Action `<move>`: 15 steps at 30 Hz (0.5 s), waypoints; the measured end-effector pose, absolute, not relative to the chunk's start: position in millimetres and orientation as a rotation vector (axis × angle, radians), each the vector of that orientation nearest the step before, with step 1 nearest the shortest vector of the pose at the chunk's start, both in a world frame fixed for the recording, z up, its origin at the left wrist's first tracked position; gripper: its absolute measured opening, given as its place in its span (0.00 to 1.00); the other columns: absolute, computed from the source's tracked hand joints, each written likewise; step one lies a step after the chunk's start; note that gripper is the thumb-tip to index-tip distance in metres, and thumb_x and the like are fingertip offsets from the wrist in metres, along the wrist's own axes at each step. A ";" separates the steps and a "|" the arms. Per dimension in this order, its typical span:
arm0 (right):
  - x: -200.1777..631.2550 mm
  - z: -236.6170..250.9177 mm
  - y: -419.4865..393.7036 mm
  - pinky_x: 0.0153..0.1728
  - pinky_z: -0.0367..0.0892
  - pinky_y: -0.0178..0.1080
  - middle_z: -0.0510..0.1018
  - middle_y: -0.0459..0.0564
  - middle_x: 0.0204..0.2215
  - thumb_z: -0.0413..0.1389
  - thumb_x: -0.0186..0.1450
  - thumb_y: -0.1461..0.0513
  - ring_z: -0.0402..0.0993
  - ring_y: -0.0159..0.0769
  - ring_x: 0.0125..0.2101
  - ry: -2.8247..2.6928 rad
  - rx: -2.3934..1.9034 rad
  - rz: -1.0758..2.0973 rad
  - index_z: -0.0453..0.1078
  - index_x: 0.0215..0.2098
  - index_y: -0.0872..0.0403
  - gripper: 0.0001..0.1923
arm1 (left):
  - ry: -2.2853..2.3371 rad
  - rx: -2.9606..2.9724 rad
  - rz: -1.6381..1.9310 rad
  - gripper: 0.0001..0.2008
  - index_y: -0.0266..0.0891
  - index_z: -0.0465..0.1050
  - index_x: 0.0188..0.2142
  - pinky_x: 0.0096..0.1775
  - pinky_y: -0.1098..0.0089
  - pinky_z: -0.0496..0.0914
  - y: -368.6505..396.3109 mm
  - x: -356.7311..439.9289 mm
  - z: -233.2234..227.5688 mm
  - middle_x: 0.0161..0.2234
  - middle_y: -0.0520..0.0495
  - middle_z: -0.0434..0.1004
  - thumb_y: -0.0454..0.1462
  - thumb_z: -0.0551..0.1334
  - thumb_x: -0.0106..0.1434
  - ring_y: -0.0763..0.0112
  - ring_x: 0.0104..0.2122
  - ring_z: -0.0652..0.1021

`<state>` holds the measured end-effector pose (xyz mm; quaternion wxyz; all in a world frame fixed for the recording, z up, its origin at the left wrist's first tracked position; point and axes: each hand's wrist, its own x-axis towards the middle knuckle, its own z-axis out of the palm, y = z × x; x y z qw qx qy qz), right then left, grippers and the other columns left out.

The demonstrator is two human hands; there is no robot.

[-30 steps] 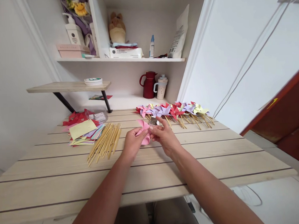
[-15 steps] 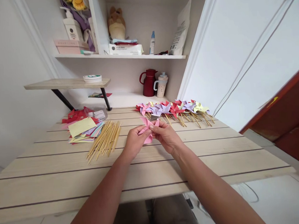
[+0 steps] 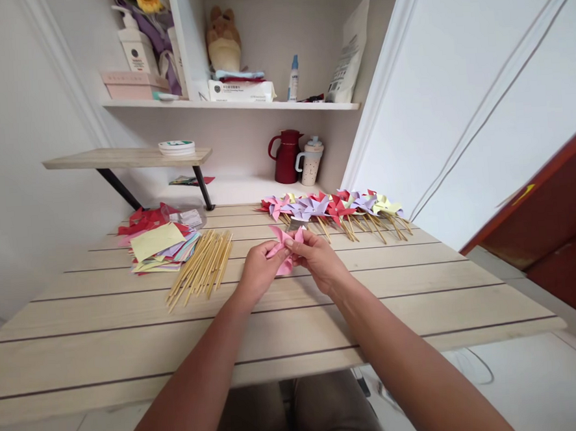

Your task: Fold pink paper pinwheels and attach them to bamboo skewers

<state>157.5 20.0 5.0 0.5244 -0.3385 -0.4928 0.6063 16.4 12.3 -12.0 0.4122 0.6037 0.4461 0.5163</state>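
Hands left (image 3: 257,272) and right (image 3: 320,260) over table (image 3: 323,317), fingers of both pinching pink paper pinwheel (image 3: 285,248)

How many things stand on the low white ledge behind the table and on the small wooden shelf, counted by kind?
Red jug: 1
Speckled cup with lid: 1
Round tin on the wooden shelf: 1
Total: 3
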 end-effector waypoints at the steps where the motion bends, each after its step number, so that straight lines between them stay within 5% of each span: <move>1: 157.2 5.0 19.8 0.26 0.61 0.33 0.70 0.40 0.21 0.69 0.52 0.53 0.62 0.27 0.22 -1.178 -0.810 1.453 0.68 0.25 0.54 0.17 | 1.124 1.525 1.297 0.15 0.35 0.76 0.31 0.33 0.71 0.64 12.6 16.2 -12.3 0.27 0.50 0.74 0.47 0.65 0.58 0.69 0.29 0.72; 15: 157.3 5.6 19.4 0.26 0.61 0.33 0.70 0.41 0.21 0.68 0.53 0.50 0.62 0.29 0.23 -1.189 -0.833 1.458 0.69 0.26 0.53 0.17 | 1.138 1.538 1.289 0.12 0.37 0.73 0.29 0.33 0.70 0.65 9.7 16.7 -7.9 0.27 0.50 0.74 0.45 0.63 0.59 0.68 0.29 0.73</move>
